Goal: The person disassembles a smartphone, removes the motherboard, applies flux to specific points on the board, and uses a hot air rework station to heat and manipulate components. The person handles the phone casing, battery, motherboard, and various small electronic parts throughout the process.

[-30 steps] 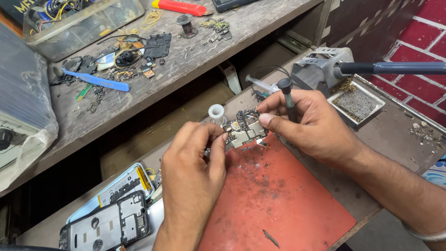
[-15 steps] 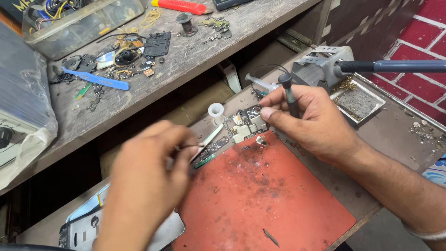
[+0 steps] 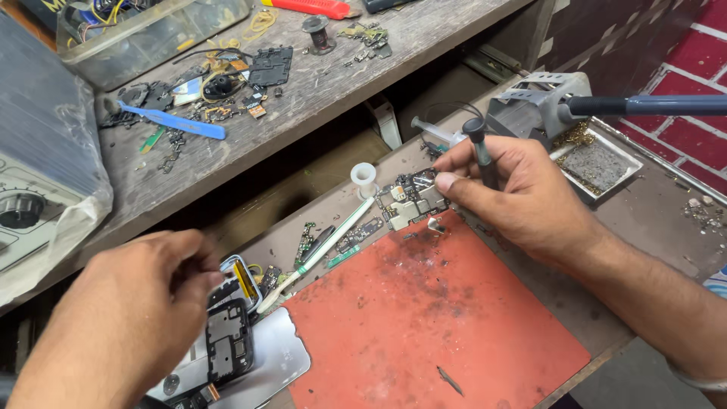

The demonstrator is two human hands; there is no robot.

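While the red mat point(image 3: 439, 318) serves as the landmark, each line places a thing against it.

Right hand point(image 3: 515, 193): at the mat's far edge, its grip pinches the circuit board point(image 3: 413, 203) between thumb and forefinger, probably to keep the small board from sliding, while the other fingers tuck a thin black tool point(image 3: 480, 150) upright against the palm, seemingly kept ready.

Circuit board: it lies at the mat's far edge, half on the red surface, half on the bare counter point(image 3: 651, 204).

Left hand point(image 3: 125, 318): well to the left of the mat, blurred, fingers curled over the opened phone point(image 3: 227, 344); whether its grip is pinching anything I cannot tell.

Opened phone: it lies just beside the mat's left edge, back cover off and insides facing up, likely for access.

White stick tool point(image 3: 329, 238): it lies slantwise off the mat's far-left corner.

Small white spool point(image 3: 363, 179): it stands upright just beyond the mat, near the board.

Metal tray point(image 3: 598, 163): beyond the mat's right side, it holds golden shavings.
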